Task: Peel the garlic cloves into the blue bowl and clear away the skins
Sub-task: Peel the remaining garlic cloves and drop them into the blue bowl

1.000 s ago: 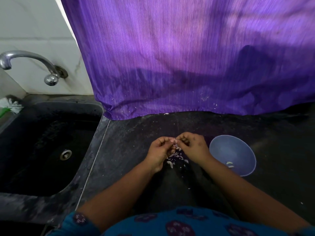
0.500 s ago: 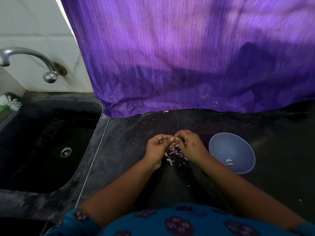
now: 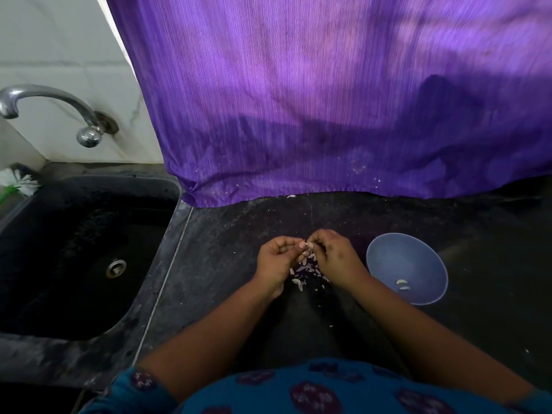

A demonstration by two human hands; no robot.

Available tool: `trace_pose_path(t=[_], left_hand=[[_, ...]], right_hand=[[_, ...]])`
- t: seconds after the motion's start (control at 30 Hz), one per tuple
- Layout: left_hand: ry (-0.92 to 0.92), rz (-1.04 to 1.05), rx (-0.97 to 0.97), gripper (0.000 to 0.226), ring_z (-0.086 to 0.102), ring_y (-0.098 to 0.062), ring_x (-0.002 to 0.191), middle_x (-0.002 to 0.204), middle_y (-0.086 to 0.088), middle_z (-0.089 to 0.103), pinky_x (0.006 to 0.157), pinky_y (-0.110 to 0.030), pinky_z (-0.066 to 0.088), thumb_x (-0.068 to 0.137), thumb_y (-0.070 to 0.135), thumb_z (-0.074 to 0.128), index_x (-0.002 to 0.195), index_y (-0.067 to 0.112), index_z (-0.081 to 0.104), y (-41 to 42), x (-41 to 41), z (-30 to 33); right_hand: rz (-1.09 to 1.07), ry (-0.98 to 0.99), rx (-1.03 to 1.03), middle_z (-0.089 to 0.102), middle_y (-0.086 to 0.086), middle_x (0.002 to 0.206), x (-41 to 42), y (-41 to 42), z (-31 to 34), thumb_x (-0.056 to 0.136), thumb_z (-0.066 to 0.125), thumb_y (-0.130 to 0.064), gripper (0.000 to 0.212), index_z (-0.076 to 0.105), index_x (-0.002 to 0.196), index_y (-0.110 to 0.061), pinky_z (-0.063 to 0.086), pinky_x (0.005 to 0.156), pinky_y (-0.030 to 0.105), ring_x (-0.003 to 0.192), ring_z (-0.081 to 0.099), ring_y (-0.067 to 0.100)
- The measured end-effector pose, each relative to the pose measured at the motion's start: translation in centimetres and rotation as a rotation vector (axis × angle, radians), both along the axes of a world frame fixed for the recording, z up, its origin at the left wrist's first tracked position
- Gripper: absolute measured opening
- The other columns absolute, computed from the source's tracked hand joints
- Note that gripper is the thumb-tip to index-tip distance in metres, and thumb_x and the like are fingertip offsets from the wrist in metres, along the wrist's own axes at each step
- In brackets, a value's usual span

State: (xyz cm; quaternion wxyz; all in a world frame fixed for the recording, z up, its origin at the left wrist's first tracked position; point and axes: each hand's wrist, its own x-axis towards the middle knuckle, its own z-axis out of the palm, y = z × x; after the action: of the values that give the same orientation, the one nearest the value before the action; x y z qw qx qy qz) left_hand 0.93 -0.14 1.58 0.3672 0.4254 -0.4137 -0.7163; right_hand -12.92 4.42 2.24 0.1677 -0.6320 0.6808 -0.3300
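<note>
Over the dark counter my left hand [image 3: 277, 259] and my right hand [image 3: 334, 258] meet, fingertips together. Both pinch one small garlic clove [image 3: 307, 245] between them; most of the clove is hidden by the fingers. Under the hands lies a small heap of pale garlic skins [image 3: 304, 271]. The blue bowl [image 3: 397, 258] stands just right of my right hand and holds two peeled cloves [image 3: 402, 284] near its front.
A black sink [image 3: 74, 249] with a metal drain fills the left side, a steel tap [image 3: 59, 112] above it. A purple cloth [image 3: 328, 100] hangs behind the counter down to its back edge. A white brush [image 3: 21, 182] lies at the far left.
The hands stay together on the clove, their fingers shifting only slightly. The view has tilted a little, so everything sits slightly higher in frame.
</note>
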Motion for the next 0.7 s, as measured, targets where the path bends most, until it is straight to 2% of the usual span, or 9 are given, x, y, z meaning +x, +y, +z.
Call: trace_pose_path(t=[0.1, 0.2, 0.33, 0.47, 0.57, 0.7], left_hand=[[-0.039, -0.001, -0.041, 0.014, 0.068, -0.013, 0.07, 0.082, -0.015, 0.072, 0.069, -0.022, 0.056, 0.085, 0.001, 0.067, 0.096, -0.008, 0.066, 0.1, -0.2, 0.0], [-0.074, 0.015, -0.122, 0.003, 0.069, -0.013, 0.069, 0.078, -0.011, 0.073, 0.066, -0.022, 0.055, 0.083, 0.001, 0.07, 0.086, 0.002, 0.07, 0.2, -0.3, -0.1], [-0.124, 0.042, -0.21, 0.008, 0.068, -0.013, 0.069, 0.074, -0.007, 0.073, 0.068, -0.025, 0.056, 0.081, 0.0, 0.072, 0.08, 0.008, 0.071, 0.4, -0.5, 0.2], [-0.166, 0.056, -0.271, 0.01, 0.066, -0.019, 0.072, 0.079, -0.015, 0.071, 0.072, -0.031, 0.056, 0.082, -0.003, 0.07, 0.079, 0.007, 0.069, 0.5, -0.5, 0.2], [-0.152, 0.029, -0.294, 0.012, 0.065, -0.014, 0.069, 0.074, -0.007, 0.07, 0.068, -0.025, 0.055, 0.084, -0.003, 0.068, 0.079, 0.008, 0.067, 0.3, -0.5, 0.1], [-0.035, -0.071, -0.205, 0.006, 0.062, -0.007, 0.062, 0.068, 0.001, 0.068, 0.063, -0.019, 0.052, 0.086, -0.003, 0.064, 0.087, 0.002, 0.064, -0.4, 0.1, 0.1]], right_hand=[[-0.024, 0.012, 0.039, 0.053, -0.003, 0.089, 0.1, 0.0, 0.1, 0.093, 0.056, -0.01, 0.005, 0.061, 0.092, -0.012, 0.038, 0.064, 0.019, 0.076, 0.051, 0.009], [-0.042, 0.055, 0.051, 0.054, -0.001, 0.09, 0.4, 0.0, 0.2, 0.094, 0.053, -0.014, 0.005, 0.058, 0.092, -0.013, 0.04, 0.067, 0.022, 0.078, 0.051, 0.01], [-0.069, 0.074, 0.047, 0.057, 0.004, 0.091, 0.6, 0.0, 0.4, 0.094, 0.055, -0.018, 0.009, 0.059, 0.091, -0.01, 0.045, 0.069, 0.028, 0.079, 0.053, 0.014], [-0.067, 0.092, 0.051, 0.058, 0.008, 0.092, 0.8, -0.1, 0.5, 0.094, 0.055, -0.017, 0.01, 0.06, 0.091, -0.009, 0.047, 0.072, 0.033, 0.082, 0.055, 0.018], [-0.078, 0.058, 0.067, 0.058, 0.007, 0.092, 1.0, -0.1, 0.7, 0.095, 0.055, -0.017, 0.01, 0.059, 0.091, -0.009, 0.045, 0.071, 0.03, 0.08, 0.053, 0.015], [-0.071, -0.094, 0.189, 0.059, 0.001, 0.089, 0.6, -0.2, 1.6, 0.095, 0.054, -0.019, 0.009, 0.061, 0.094, -0.013, 0.041, 0.063, 0.021, 0.076, 0.053, 0.01]])
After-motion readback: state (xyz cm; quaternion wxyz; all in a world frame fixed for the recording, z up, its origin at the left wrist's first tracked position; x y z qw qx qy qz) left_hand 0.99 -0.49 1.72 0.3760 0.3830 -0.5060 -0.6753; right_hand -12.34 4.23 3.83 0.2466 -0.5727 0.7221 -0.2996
